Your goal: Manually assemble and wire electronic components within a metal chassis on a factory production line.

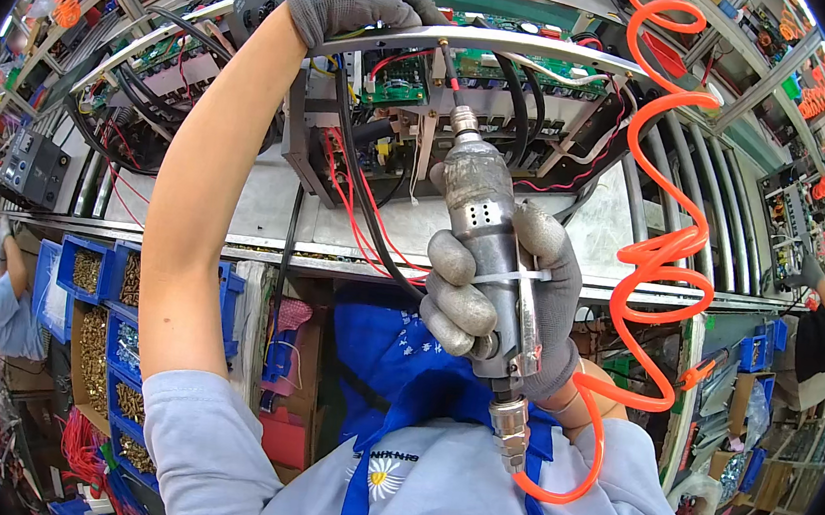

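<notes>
My right hand (504,292), in a grey glove with worn fingertips, is wrapped round a pneumatic screwdriver (484,200). The tool points up and away, and its slim bit meets a metal frame (535,45) near a brass-coloured fastener. My left hand (364,3), gloved too, reaches over the frame's far side and grips its edge, with a finger stretched toward the bit's tip; the other fingertips are partly hidden. Behind and below the frame sit green circuit boards (395,90), black cables and thin red wires (353,206) of an opened electrical unit.
A coiled orange air hose (669,254) runs from the tool's end up the right side. Blue bins (127,343) of brass fasteners stand at lower left. Metal rollers (730,200) lie to the right. A grey box (32,167) is at far left. Other people work at both sides.
</notes>
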`<state>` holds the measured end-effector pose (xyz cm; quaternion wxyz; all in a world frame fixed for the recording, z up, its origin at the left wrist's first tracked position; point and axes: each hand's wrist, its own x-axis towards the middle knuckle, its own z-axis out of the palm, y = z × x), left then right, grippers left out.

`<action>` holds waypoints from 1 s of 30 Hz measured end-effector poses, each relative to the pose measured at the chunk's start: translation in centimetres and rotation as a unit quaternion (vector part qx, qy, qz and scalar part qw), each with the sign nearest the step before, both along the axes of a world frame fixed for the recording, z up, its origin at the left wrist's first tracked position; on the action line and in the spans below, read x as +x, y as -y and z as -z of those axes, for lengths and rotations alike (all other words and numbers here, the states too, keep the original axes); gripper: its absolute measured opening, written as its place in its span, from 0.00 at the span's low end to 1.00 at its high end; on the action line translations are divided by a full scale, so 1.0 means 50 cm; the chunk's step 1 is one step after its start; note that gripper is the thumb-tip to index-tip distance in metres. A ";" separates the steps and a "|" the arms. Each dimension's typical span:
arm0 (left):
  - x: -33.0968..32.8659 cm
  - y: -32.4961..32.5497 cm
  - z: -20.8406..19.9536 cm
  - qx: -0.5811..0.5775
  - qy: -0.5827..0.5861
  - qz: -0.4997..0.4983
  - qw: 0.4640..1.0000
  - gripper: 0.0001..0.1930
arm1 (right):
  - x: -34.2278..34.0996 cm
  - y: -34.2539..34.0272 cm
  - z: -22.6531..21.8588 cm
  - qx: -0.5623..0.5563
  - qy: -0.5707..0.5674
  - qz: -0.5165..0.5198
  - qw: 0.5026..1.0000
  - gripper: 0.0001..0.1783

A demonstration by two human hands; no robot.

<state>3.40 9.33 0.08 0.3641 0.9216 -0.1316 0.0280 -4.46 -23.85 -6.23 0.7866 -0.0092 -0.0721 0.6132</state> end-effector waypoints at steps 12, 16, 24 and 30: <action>0.012 -0.032 0.014 0.005 -0.019 0.008 1.000 0.23 | 0.003 0.001 -0.002 -0.024 0.014 0.001 1.000 0.24; 0.016 -0.034 0.015 0.006 -0.020 0.019 1.000 0.22 | 0.002 0.000 0.001 -0.015 0.010 0.004 1.000 0.23; 0.012 -0.020 0.011 0.001 -0.022 -0.016 1.000 0.20 | 0.004 0.000 -0.008 -0.018 -0.004 0.004 1.000 0.22; 0.016 -0.025 0.026 -0.092 0.109 0.261 0.955 0.21 | 0.002 -0.002 -0.006 -0.026 -0.005 0.000 1.000 0.22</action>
